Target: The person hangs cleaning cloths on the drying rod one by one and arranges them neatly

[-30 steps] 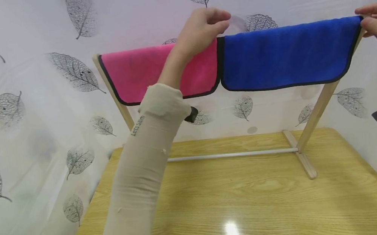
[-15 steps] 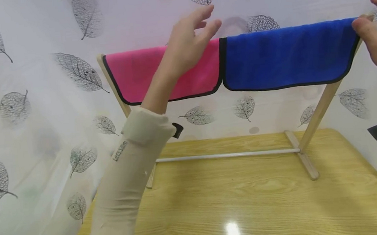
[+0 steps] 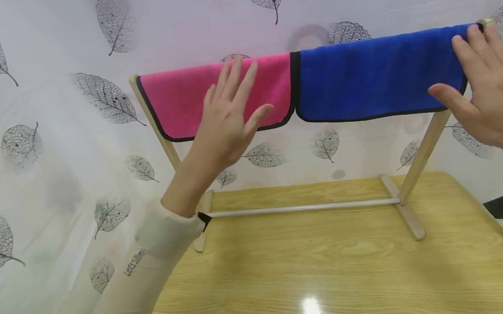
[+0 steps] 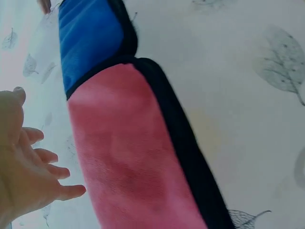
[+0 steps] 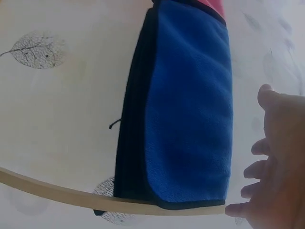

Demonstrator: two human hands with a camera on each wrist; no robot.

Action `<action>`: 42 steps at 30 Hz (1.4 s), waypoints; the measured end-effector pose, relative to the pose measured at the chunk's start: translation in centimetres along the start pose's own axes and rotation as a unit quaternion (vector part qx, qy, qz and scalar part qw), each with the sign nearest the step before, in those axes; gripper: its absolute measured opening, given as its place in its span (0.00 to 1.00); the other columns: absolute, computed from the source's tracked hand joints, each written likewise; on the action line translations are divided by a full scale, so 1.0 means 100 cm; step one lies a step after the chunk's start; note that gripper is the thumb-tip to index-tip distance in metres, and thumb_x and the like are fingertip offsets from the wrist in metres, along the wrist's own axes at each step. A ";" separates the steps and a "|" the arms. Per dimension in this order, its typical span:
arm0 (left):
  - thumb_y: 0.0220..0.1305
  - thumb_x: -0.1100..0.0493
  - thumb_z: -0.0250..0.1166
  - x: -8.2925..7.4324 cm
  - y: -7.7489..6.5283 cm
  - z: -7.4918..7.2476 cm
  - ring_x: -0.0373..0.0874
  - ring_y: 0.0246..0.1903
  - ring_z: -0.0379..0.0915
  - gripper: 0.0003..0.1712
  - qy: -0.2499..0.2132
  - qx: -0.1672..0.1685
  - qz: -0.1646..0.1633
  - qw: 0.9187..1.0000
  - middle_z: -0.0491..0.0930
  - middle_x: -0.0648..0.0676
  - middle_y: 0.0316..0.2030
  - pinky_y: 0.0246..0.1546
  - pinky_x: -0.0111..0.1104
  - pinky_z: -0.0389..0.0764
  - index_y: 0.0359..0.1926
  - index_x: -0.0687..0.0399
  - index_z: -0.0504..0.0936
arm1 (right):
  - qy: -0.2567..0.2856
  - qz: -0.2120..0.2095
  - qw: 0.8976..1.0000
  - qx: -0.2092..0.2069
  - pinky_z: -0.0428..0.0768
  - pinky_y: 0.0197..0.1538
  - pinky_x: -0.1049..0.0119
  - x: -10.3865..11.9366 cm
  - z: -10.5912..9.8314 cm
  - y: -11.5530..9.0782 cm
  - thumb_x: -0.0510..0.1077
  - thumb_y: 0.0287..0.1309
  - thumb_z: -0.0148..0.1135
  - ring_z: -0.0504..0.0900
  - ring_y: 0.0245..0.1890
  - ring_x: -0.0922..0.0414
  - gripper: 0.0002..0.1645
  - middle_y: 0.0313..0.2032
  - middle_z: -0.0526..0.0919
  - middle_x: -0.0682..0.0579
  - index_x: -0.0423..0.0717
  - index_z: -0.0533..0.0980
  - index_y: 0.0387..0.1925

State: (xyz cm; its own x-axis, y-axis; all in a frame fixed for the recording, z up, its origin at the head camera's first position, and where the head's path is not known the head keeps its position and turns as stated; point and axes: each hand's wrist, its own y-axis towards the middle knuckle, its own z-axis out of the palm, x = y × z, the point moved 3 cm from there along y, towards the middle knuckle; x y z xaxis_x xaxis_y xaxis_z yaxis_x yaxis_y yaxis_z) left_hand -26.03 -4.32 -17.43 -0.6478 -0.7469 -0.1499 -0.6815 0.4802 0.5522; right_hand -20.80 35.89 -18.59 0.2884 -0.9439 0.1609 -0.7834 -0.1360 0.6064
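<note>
Nearest the camera lies the yellow wood-grain counter (image 3: 336, 280), with a bright glare spot on its front part. On it stands a wooden drying rack (image 3: 420, 161), its feet on the far half of the counter and a white crossbar (image 3: 302, 207) running low between them. From the lower left a cream sleeve (image 3: 136, 284) rises to the left hand (image 3: 225, 124), which is held up in front of the pink towel (image 3: 182, 100); its grip is spread, fingers straight and fanned, holding nothing. In the left wrist view the fingertips (image 4: 71, 192) sit just beside the pink cloth with a narrow gap showing. At the right edge the right hand (image 3: 491, 93) is raised before the right end of the blue towel (image 3: 375, 74), its grip likewise spread, thumb out to the side and nothing pinched; whether its fingertips touch the cloth cannot be told. Both towels, edged in black, hang folded over the rack's top rail, side by side with their inner edges touching at the middle, pink on the left and blue on the right. Behind everything hangs a white sheet printed with grey leaves (image 3: 104, 95).
</note>
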 end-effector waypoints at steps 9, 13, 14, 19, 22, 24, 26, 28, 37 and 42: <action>0.76 0.32 0.50 0.021 -0.043 0.018 0.54 0.80 0.20 0.47 0.052 0.034 -0.002 0.998 0.33 0.57 0.83 0.76 0.61 0.35 0.84 0.47 0.45 | -0.004 -0.071 0.996 0.046 0.31 0.78 0.42 0.005 0.024 -0.023 0.71 0.76 0.41 0.31 0.79 0.36 0.55 0.79 0.37 0.31 0.29 0.47 0.79; 0.77 0.33 0.50 0.028 -0.057 0.025 0.55 0.80 0.20 0.47 0.060 0.048 -0.007 0.997 0.33 0.57 0.83 0.76 0.61 0.34 0.84 0.47 0.45 | -0.001 -0.089 0.995 0.054 0.32 0.77 0.39 0.007 0.035 -0.035 0.69 0.76 0.45 0.32 0.79 0.35 0.53 0.80 0.38 0.32 0.31 0.47 0.79; 0.77 0.32 0.49 0.030 -0.061 0.027 0.55 0.80 0.20 0.47 0.063 0.051 -0.009 0.997 0.33 0.57 0.83 0.76 0.60 0.33 0.84 0.48 0.45 | 0.000 -0.092 0.994 0.055 0.33 0.77 0.38 0.008 0.038 -0.038 0.68 0.76 0.46 0.32 0.79 0.35 0.53 0.80 0.38 0.32 0.31 0.48 0.79; 0.77 0.32 0.49 0.040 -0.078 0.038 0.55 0.80 0.22 0.46 0.071 0.062 -0.022 0.995 0.35 0.57 0.83 0.76 0.60 0.34 0.84 0.48 0.47 | -0.007 -0.098 0.993 0.071 0.33 0.77 0.37 0.008 0.051 -0.051 0.66 0.75 0.51 0.32 0.79 0.35 0.53 0.80 0.38 0.33 0.34 0.47 0.80; 0.78 0.33 0.49 0.045 -0.089 0.044 0.55 0.80 0.23 0.46 0.072 0.069 -0.027 0.995 0.35 0.58 0.82 0.76 0.61 0.34 0.84 0.48 0.47 | -0.009 -0.096 0.992 0.083 0.32 0.77 0.38 0.008 0.059 -0.059 0.65 0.76 0.52 0.31 0.79 0.36 0.52 0.80 0.38 0.33 0.36 0.45 0.81; 0.78 0.34 0.50 0.048 -0.097 0.047 0.55 0.80 0.23 0.46 0.067 0.073 -0.032 0.995 0.35 0.59 0.82 0.75 0.63 0.34 0.84 0.49 0.46 | -0.006 -0.096 0.992 0.087 0.31 0.77 0.38 0.008 0.063 -0.064 0.64 0.76 0.52 0.31 0.80 0.36 0.52 0.80 0.38 0.33 0.36 0.45 0.81; 0.78 0.34 0.51 0.051 -0.104 0.050 0.55 0.80 0.22 0.46 0.065 0.075 -0.038 0.994 0.35 0.58 0.82 0.74 0.64 0.34 0.84 0.48 0.46 | -0.003 -0.096 0.991 0.091 0.31 0.76 0.37 0.008 0.067 -0.069 0.63 0.76 0.53 0.31 0.80 0.36 0.51 0.80 0.38 0.33 0.36 0.46 0.81; 0.78 0.35 0.51 0.054 -0.110 0.052 0.54 0.80 0.22 0.45 0.064 0.075 -0.043 0.994 0.35 0.58 0.82 0.74 0.65 0.35 0.83 0.49 0.47 | 0.003 -0.096 0.991 0.093 0.30 0.76 0.36 0.008 0.070 -0.074 0.63 0.75 0.54 0.31 0.80 0.37 0.51 0.81 0.37 0.35 0.38 0.46 0.81; 0.77 0.28 0.41 0.068 -0.139 0.071 0.59 0.80 0.27 0.48 0.083 0.094 -0.054 0.991 0.37 0.61 0.82 0.72 0.69 0.42 0.82 0.54 0.51 | 0.028 -0.087 0.990 0.103 0.31 0.76 0.34 0.004 0.088 -0.098 0.61 0.73 0.58 0.31 0.80 0.41 0.51 0.81 0.39 0.38 0.38 0.49 0.81; 0.77 0.31 0.47 0.074 -0.156 0.085 0.62 0.80 0.31 0.46 0.074 0.103 -0.070 0.989 0.39 0.61 0.82 0.73 0.67 0.43 0.82 0.53 0.52 | 0.034 -0.077 0.990 0.117 0.32 0.76 0.34 0.004 0.101 -0.112 0.59 0.73 0.60 0.31 0.81 0.42 0.51 0.81 0.41 0.36 0.37 0.50 0.81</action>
State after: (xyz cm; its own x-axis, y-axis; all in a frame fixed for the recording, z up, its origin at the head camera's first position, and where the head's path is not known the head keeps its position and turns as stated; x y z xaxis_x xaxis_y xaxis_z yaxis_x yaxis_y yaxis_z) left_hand -23.07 -13.44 -34.10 -0.4959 -0.8645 -0.0818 -0.8254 0.4400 0.3538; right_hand -17.44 33.97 -33.14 0.4448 -0.8851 0.1373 -0.8307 -0.3504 0.4326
